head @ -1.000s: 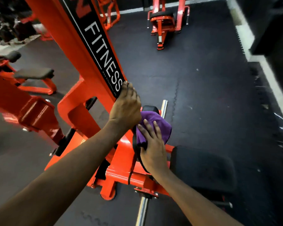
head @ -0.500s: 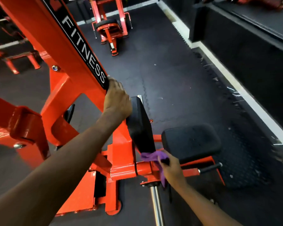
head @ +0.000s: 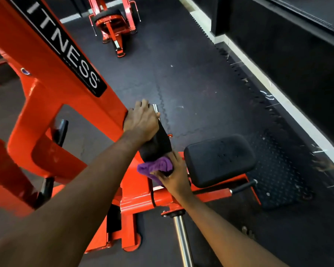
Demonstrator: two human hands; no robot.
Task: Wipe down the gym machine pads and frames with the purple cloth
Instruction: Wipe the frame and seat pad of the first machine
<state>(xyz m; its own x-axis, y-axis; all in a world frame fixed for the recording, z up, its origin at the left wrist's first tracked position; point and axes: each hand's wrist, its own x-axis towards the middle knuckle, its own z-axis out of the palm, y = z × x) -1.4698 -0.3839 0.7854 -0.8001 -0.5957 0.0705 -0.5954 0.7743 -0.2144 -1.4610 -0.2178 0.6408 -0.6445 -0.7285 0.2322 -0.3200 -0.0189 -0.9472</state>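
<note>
Your right hand has its fingers curled over the cloth and pushes it on the low end of the back pad. Your left hand is bent over the top of that pad, holding on. The cloth looks soft, light and floppy, so keep it bunched in your palm or it may slip out. The pads look squishy, and the red frame looks hard and smooth. There is one cloth. There are two black pads here: the back pad and the seat beside it.
</note>
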